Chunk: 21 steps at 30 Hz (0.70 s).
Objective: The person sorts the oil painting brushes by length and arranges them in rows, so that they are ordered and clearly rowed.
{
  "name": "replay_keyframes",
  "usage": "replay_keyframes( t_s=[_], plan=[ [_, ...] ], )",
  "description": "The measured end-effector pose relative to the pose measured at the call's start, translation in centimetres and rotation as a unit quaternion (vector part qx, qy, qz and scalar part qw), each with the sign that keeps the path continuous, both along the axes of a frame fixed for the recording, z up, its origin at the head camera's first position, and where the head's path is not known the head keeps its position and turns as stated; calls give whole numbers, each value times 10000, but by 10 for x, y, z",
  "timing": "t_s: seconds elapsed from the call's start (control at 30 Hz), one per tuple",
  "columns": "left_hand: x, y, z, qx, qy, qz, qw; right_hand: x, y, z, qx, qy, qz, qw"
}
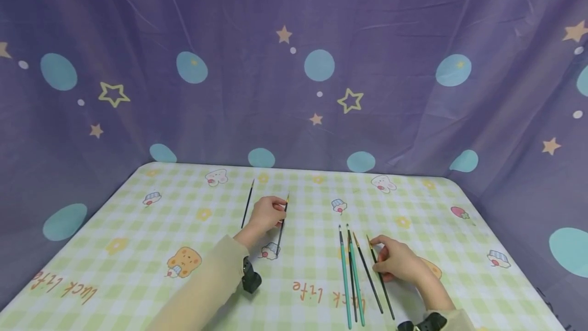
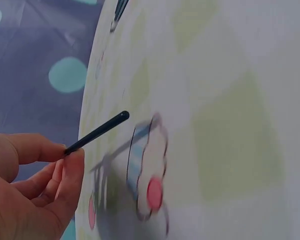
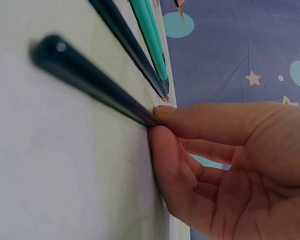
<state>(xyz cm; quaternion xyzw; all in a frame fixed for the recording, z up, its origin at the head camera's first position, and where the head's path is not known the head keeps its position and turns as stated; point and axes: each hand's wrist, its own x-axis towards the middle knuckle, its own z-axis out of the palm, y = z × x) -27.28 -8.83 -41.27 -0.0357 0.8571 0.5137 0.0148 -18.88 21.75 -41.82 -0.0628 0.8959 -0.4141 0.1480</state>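
Note:
My left hand (image 1: 268, 214) pinches a thin black paintbrush (image 1: 280, 236) between thumb and fingers. In the left wrist view the handle (image 2: 100, 131) of that brush stands off the cloth and casts a shadow on it. To the left of this hand lies another black paintbrush (image 1: 248, 203). My right hand (image 1: 398, 260) pinches a dark paintbrush (image 1: 384, 290) at the right end of a loose row. Beside it in the row are a second dark brush (image 1: 369, 274), a teal brush (image 1: 345, 280), another teal brush (image 1: 358, 290) and a black brush (image 1: 353, 290) between the teal ones.
A checked green and white tablecloth (image 1: 156, 234) with printed cartoons covers the table. Behind the table's far edge hangs a purple curtain (image 1: 257, 106) with stars and blue dots. Each wrist wears a black camera band (image 1: 250, 276).

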Motion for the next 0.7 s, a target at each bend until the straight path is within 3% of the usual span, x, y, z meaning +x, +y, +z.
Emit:
replay_keyframes(
  t_s=[0.23, 0.5, 0.7],
  plan=[
    [-13, -18, 1, 29, 39, 290, 9996, -1, 1, -1, 22, 49, 23, 10000],
    [-21, -31, 0, -147, 42, 441, 9989, 1, 2, 0, -33, 23, 102, 9999],
    [-25, -41, 5, -321, 3, 501, 9982, 1, 2, -1, -53, 33, 80, 9999]
  ],
)
